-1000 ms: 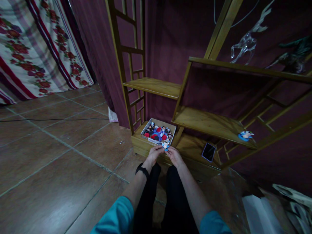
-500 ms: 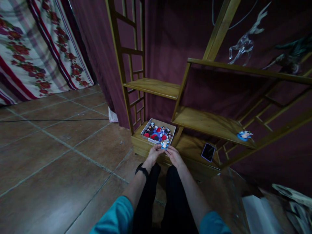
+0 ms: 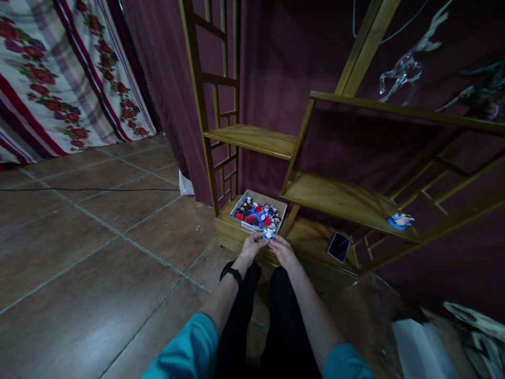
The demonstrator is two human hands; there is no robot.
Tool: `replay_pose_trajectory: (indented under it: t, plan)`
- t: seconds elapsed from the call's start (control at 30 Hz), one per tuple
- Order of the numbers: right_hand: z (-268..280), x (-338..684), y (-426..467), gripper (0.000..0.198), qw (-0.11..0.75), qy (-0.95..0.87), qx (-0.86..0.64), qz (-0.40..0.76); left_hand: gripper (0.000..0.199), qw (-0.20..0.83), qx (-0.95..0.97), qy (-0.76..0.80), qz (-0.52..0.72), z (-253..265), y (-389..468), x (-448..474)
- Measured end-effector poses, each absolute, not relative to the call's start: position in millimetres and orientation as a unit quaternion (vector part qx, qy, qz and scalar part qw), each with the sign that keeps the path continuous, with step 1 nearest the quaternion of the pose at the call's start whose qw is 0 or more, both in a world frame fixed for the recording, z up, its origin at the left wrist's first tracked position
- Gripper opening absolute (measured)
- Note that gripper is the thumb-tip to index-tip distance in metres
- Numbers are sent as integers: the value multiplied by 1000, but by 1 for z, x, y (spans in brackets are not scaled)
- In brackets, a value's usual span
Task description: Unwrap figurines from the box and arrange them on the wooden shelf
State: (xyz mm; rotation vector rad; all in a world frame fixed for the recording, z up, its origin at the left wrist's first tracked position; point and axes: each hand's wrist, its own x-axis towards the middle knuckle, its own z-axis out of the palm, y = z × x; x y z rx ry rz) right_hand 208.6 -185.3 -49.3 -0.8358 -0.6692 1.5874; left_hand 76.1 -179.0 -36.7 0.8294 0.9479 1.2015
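A small blue and white figurine [image 3: 269, 233] is pinched between my two hands, just in front of the box. My left hand [image 3: 251, 247] grips its left side with closed fingers, and my right hand [image 3: 283, 249] grips the right side. Right behind it, an open cardboard box [image 3: 241, 224] on the low wooden shelf holds several small figurines [image 3: 258, 215] in red, black, purple and white. A similar blue and white figurine [image 3: 401, 221] stands at the right end of the middle shelf.
A phone [image 3: 338, 247] lies on the bottom board at the right. The wooden shelf unit [image 3: 252, 140] rises ahead, with a clear deer ornament [image 3: 404, 71] high up. A dark cable [image 3: 87, 189] crosses the tiled floor at left. White items [image 3: 424, 347] lie at lower right.
The view has shifted slightly, so the shelves appear a little further right. Both hands keep hold of the figurine in nearly the same place.
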Motion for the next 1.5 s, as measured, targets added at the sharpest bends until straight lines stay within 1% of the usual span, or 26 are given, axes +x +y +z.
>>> replay_pose_trajectory:
  t: [0.17, 0.27, 0.47, 0.6, 0.67, 0.83, 1.0, 1.13, 1.37, 1.5]
  plan:
    - [-50, 209, -186, 22, 593, -263, -371, 665, 40, 659, 356, 404, 525, -36, -179, 75]
    - [-51, 209, -185, 22, 596, -260, -376, 660, 40, 658, 363, 403, 522, -37, -179, 76]
    - [-52, 209, -185, 25, 586, -263, -380, 665, 33, 626, 400, 416, 525, -43, -177, 78]
    - [-50, 210, -186, 25, 584, -264, -385, 665, 33, 595, 438, 421, 526, -47, -176, 81]
    - [-50, 210, -186, 25, 586, -266, -384, 662, 35, 559, 458, 440, 533, -47, -177, 82]
    - [-50, 211, -187, 26, 609, -261, -390, 639, 52, 436, 535, 504, 519, -37, -185, 82]
    - [-49, 216, -188, 24, 620, -263, -396, 624, 44, 302, 652, 548, 427, -25, -200, 80]
    - [-48, 219, -190, 24, 615, -274, -401, 621, 44, 189, 733, 558, 340, -20, -206, 78]
    - [-48, 222, -193, 27, 584, -283, -401, 646, 49, 87, 806, 511, 288, -18, -210, 75]
    - [-48, 224, -194, 30, 584, -286, -412, 639, 47, 68, 829, 484, 274, -17, -214, 73]
